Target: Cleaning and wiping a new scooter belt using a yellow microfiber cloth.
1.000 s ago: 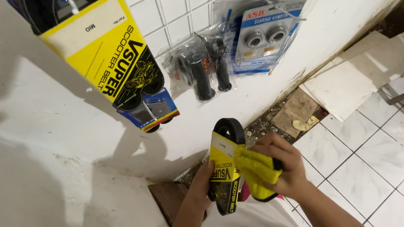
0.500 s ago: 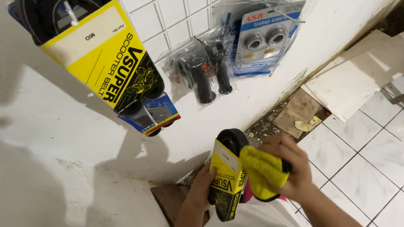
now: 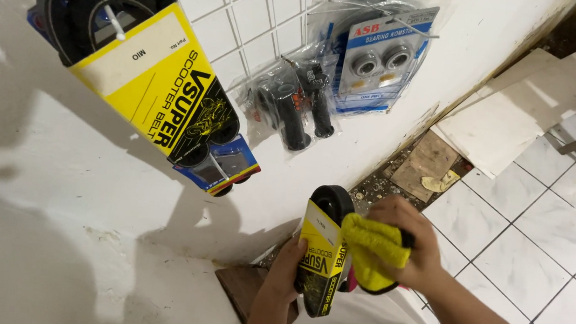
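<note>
By a white tiled wall point(image 3: 260, 11), left hand point(image 3: 284, 271) grips a sleeved belt point(image 3: 321, 257); right hand point(image 3: 410, 248) clutches a yellow cloth point(image 3: 372, 251).

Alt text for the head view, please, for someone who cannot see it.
The left hand holds a yellow-sleeved black belt upright while the right hand presses a yellow cloth against it. More packaged parts hang on the white wall.

Bright, hard light falls on the white tiled wall point(image 3: 260, 11), washing it almost flat at upper centre. Deep, crisp shadows spill across the left of the frame and under the hanging yellow package point(image 3: 154, 93). Glare glints on the clear plastic bags point(image 3: 310, 79). Upper right corner goes dim; focus sharp throughout.
</note>
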